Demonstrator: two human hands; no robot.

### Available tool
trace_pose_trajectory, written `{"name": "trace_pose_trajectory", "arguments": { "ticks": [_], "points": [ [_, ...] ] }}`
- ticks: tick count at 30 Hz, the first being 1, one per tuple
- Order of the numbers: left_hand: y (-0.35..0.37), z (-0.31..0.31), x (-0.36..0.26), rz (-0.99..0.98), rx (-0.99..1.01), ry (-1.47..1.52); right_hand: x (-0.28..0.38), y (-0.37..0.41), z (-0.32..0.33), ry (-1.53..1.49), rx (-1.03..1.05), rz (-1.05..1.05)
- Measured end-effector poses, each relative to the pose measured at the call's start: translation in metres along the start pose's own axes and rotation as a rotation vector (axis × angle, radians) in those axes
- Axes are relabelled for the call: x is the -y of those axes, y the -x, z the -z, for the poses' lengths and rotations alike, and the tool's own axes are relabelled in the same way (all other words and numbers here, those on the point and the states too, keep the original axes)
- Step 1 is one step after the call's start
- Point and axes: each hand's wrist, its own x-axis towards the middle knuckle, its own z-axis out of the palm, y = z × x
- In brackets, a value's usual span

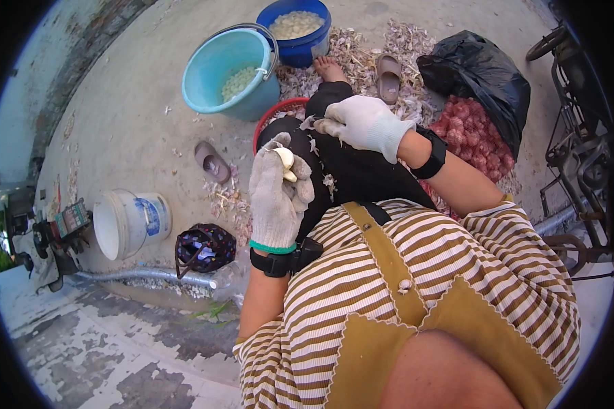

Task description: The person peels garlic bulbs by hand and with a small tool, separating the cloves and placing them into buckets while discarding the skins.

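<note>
My left hand (276,198), in a white knit glove with a green cuff, is closed around peeled garlic cloves (284,161) above my lap. My right hand (365,126), gloved in white too, is over my knee to the right. Its thumb and fingers pinch a thin papery piece of garlic skin (308,123). Bits of skin cling to my dark trousers (348,167) between the hands. A red basket (260,126) with garlic shows partly behind my leg; the rest of it is hidden.
A light-blue bucket (192,85) and a dark-blue bucket (305,53), both holding peeled cloves, stand ahead. Skins (406,41) litter the floor near two slippers. A red net sack of garlic bulbs (467,133) lies right, under a black bag (481,71). A white bucket (116,225) lies left.
</note>
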Motion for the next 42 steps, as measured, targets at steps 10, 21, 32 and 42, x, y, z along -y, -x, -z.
{"name": "trace_pose_trajectory", "arguments": {
  "ticks": [10,21,32,42],
  "points": [
    [-0.006,-0.001,0.008,-0.054,-0.090,-0.107,0.026,0.016,-0.013,-1.426,0.354,-0.177],
    [-0.009,-0.012,0.007,-0.139,-0.180,-0.140,0.048,0.020,-0.025,-1.056,-0.007,0.016],
    [-0.011,-0.017,0.014,-0.158,-0.195,-0.187,0.044,0.014,-0.024,-1.294,0.107,-0.008],
    [-0.008,-0.005,0.005,-0.138,-0.157,-0.038,0.037,0.019,0.000,-1.387,0.269,-0.173]
  ]
}}
